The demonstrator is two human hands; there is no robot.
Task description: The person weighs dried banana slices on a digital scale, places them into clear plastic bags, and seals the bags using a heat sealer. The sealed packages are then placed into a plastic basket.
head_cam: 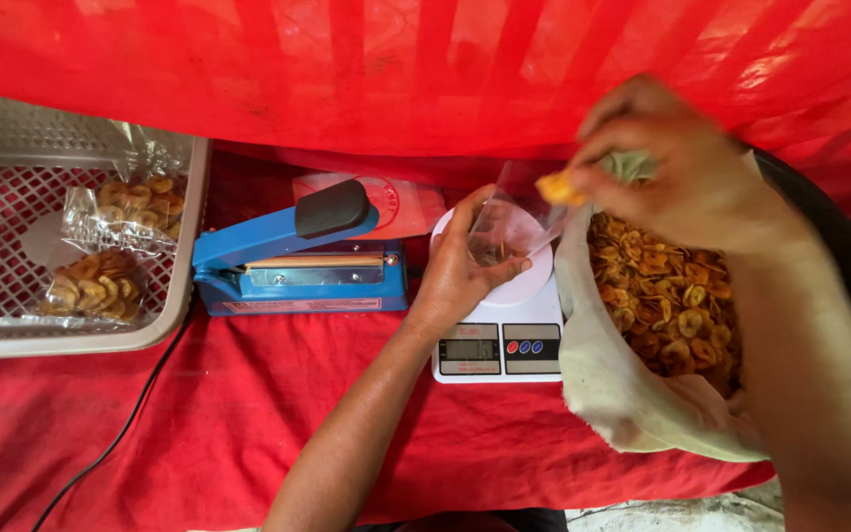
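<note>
Holding clear plastic bag open, left hand gripping it, right hand pinching yellow chips

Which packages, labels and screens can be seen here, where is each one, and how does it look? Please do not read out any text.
Clear bag: held open over the scale by the left hand, transparent.
Two sealed bags of chips: in the grey basket, clear with yellow-brown slices.
Scale screen: front of the white scale, small grey rectangle.
Sealer label: long strip on the blue sealer's base.
Cloth sack: at right, off-white, full of chips; right hand above it.
</note>
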